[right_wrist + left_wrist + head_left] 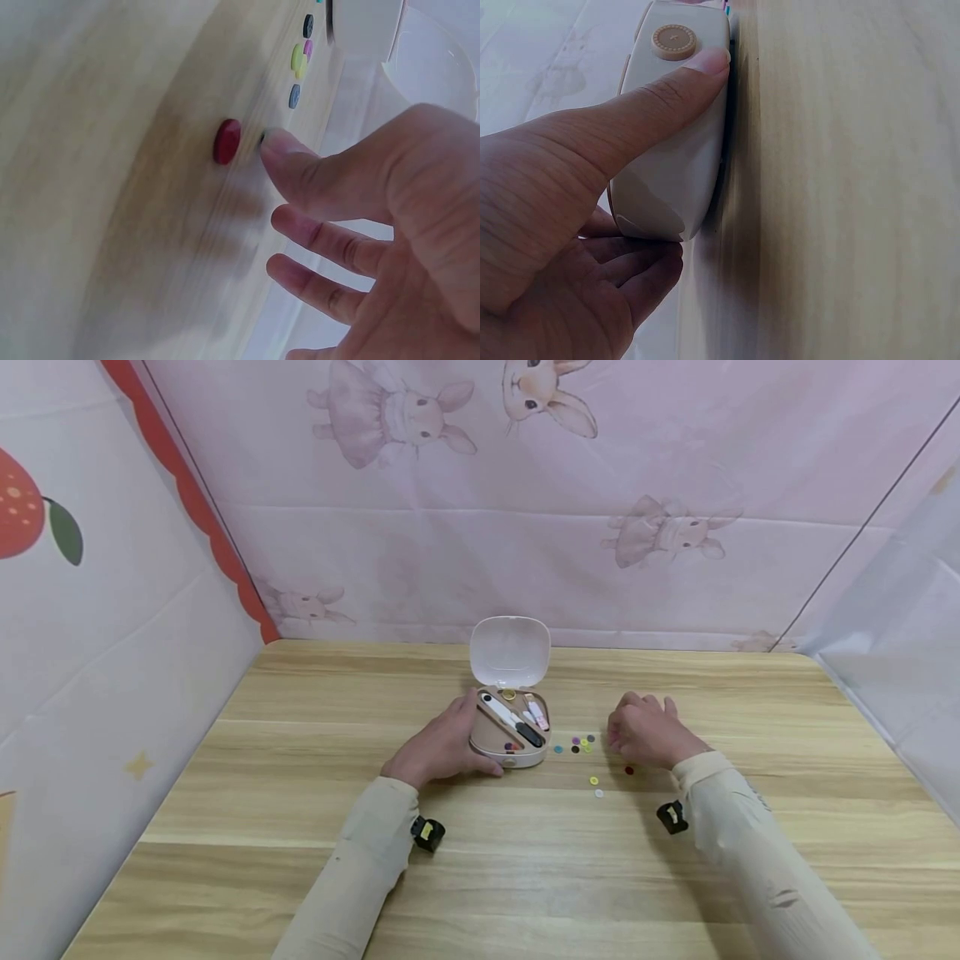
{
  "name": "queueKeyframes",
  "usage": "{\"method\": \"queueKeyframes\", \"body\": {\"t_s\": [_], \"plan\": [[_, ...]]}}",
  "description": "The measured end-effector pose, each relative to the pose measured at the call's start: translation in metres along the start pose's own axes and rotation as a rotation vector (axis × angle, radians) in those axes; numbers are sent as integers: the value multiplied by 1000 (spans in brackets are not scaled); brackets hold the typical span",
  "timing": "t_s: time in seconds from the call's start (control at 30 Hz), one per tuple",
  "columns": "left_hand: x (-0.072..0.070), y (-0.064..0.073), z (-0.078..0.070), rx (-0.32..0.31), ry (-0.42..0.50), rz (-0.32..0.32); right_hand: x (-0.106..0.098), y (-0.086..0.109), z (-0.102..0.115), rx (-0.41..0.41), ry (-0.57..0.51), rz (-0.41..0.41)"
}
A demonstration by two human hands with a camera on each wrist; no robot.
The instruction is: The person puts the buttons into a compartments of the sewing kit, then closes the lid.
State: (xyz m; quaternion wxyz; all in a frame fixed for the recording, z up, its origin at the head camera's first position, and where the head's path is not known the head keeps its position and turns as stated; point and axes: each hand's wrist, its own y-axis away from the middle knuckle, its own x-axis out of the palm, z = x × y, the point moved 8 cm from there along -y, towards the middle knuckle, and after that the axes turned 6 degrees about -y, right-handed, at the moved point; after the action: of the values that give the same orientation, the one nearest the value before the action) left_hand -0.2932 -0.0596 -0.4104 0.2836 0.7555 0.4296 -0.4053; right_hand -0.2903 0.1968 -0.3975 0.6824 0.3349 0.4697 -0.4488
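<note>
Rabbit-print backdrop point(525, 560) behind a wood-grain tabletop point(487, 877), an open white box point(531, 761) upon it

Your left hand point(446, 739) is clamped on the white box, which sits on the far part of the tabletop with its lid point(510, 650) raised at the back. Your thumb lies along its front wall, the tip just beside the round brown clasp point(673, 40); other fingers touch its side. Inside, a white-and-black tool point(504, 713) lies diagonally, with a few small coloured pieces point(512, 747) in the front compartment and a pink-and-white piece point(537, 713) to the right.

Your right hand point(648, 731) is low over the tabletop, well apart from the box. Its thumb tip meets a small dark object point(262, 138), but you cannot tell whether the hidden index finger pinches it. A dark red button point(629, 770) lies near this hand. Between it and the box is a cluster of coloured buttons point(576, 749); nearer you lie a yellow button point(594, 781) and a white button point(599, 793).
</note>
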Motion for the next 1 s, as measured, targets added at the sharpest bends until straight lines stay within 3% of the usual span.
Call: {"method": "queueKeyframes", "body": {"t_s": [0.43, 1.0], "plan": [[0, 1, 0, 10, 7, -8, 5, -1, 8, -19, 69, 11], [0, 1, -1, 11, 2, -5, 2, -1, 16, -40, 74, -15]]}}
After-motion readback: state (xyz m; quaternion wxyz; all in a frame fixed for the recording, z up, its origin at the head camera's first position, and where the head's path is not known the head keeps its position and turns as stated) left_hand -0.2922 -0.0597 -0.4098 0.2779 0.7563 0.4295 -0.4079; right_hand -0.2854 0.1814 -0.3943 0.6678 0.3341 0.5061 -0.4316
